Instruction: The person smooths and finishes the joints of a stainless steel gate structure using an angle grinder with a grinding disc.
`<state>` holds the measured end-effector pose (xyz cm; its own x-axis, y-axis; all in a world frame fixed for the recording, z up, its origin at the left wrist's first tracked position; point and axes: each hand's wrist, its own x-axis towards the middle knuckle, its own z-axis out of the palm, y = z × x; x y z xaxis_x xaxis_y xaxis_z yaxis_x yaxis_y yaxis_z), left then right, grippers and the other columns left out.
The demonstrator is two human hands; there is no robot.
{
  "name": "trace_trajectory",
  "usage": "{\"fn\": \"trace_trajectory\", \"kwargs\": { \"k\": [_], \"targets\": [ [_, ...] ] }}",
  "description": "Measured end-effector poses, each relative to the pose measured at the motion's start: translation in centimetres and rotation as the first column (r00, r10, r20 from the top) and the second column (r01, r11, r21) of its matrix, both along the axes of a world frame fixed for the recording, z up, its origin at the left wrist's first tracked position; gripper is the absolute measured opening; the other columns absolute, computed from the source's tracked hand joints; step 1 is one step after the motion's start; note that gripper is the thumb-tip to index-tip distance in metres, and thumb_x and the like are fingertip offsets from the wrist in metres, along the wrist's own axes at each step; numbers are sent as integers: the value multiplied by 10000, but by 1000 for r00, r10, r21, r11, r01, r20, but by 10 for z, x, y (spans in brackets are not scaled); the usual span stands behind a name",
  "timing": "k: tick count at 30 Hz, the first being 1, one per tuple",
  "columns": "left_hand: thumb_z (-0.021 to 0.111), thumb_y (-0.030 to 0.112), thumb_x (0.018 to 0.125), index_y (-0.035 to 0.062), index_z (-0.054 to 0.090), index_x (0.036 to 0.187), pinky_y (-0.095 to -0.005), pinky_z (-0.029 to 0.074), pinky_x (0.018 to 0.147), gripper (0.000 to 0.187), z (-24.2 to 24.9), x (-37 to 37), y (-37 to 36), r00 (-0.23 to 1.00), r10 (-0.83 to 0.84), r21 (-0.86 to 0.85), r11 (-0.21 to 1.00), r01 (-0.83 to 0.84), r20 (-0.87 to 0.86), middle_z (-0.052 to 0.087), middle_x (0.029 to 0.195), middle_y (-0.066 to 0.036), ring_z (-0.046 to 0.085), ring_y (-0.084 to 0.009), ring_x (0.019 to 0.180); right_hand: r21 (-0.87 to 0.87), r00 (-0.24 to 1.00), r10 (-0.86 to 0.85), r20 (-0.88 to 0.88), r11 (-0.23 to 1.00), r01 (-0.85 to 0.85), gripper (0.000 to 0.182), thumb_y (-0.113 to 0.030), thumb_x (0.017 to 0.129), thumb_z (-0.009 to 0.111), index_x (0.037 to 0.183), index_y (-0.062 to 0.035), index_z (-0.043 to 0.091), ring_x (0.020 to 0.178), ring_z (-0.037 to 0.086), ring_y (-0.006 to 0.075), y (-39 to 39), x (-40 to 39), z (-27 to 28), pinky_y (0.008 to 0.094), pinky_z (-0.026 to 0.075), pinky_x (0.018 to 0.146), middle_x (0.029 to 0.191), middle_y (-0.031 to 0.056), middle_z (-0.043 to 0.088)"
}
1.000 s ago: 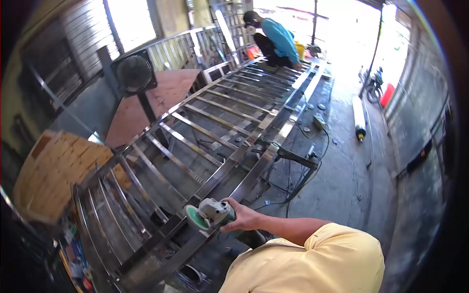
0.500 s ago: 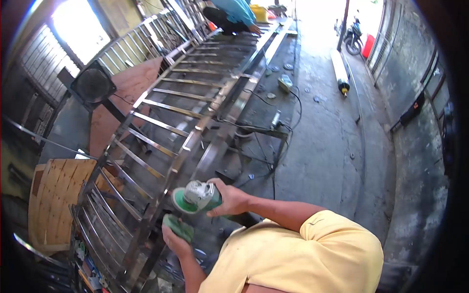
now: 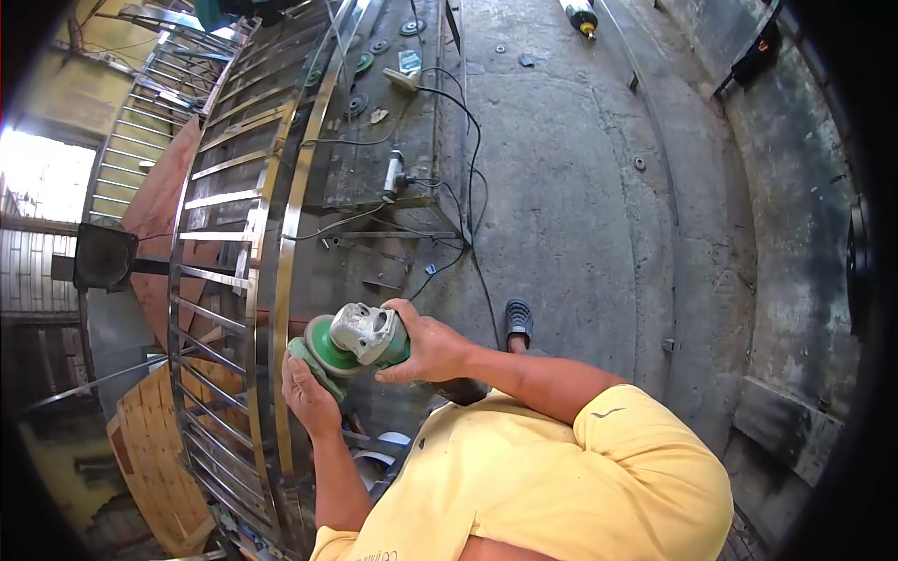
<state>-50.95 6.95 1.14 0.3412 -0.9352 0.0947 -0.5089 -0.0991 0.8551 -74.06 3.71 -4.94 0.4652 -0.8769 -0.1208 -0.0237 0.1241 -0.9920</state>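
My right hand [image 3: 430, 346] is wrapped round an angle grinder [image 3: 368, 335] with a silver gear head. A green disc [image 3: 325, 344] is fitted on the grinder and faces left. My left hand [image 3: 313, 400] holds a rough green block [image 3: 307, 359], which looks like polishing compound, up against the disc's face. Part of the block is hidden by my fingers and the disc. Left of my hands runs a long railing of shiny metal bars [image 3: 223, 198].
A metal workbench [image 3: 360, 173] carries a second power tool [image 3: 395, 176], loose discs [image 3: 412, 28] and trailing cables [image 3: 477, 122]. Concrete floor [image 3: 561, 187] lies to the right, beside a stained wall [image 3: 795, 234]. A fan-like black box [image 3: 105, 257] and wooden panel [image 3: 164, 458] stand left.
My left hand has raised the green block from below the grinder to the disc. My view has tilted down, so the person in blue at the far end is mostly out of frame.
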Motion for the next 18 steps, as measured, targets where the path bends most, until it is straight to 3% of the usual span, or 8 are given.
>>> {"fn": "trace_trajectory", "kwargs": {
  "k": [5,8,11,12,15,16,18],
  "targets": [
    [428,451,1132,-85,611,1269,-340,480,966,582,1,-8,-16,988,-122,46,991,127,-98,661,1174,-121,603,-196,1076,33,1000,-9,-13,999,10,1052,-392,730,911,1490,-38,274,1107,677,444,-7,-28,5,433,506,985,1174,289,686],
    [448,411,1132,-87,604,1300,-331,477,984,548,8,-34,-24,992,-129,1,992,129,17,656,1188,-114,601,-188,1096,-4,998,-56,-38,998,56,1065,-395,725,927,1496,-58,275,1154,665,393,-12,-44,13,422,495,1025,1224,246,666],
    [460,413,1125,-88,596,1325,-333,479,986,556,8,-58,-36,977,-158,-36,987,154,-142,660,1204,-118,608,-192,1094,-18,993,-99,-60,995,98,1055,-383,726,927,1498,-54,288,1188,649,356,-22,-59,14,413,486,1044,1254,223,648],
    [482,419,1114,-81,594,1342,-331,485,976,561,-2,-56,-42,986,-137,-72,989,130,-91,667,1210,-116,615,-198,1094,8,993,-99,-62,995,99,1043,-380,726,929,1495,-58,301,1211,633,330,-25,-62,16,411,477,1059,1278,203,632],
    [489,395,1111,-73,599,1343,-331,491,969,534,8,-61,-66,961,-225,-47,974,221,-161,676,1208,-108,617,-200,1101,-43,983,-148,-108,989,144,1053,-404,732,918,1492,-36,289,1187,658,390,-37,-66,16,421,492,1035,1250,249,657],
    [554,394,1076,-66,598,1349,-341,495,969,537,11,-61,-78,969,-228,-7,974,228,-93,690,1187,-135,636,-215,1101,-6,977,-162,-140,987,162,1043,-394,726,926,1482,-33,304,1181,658,337,-43,-70,25,406,503,1023,1253,228,657],
    [594,414,1041,-58,603,1343,-373,499,983,560,5,-60,-116,949,-314,74,948,311,31,693,1192,-180,659,-275,1112,34,966,-229,-122,971,235,1043,-377,715,939,1476,-32,314,1159,656,303,-57,-77,16,397,508,1017,1250,214,655]
  ]
}}
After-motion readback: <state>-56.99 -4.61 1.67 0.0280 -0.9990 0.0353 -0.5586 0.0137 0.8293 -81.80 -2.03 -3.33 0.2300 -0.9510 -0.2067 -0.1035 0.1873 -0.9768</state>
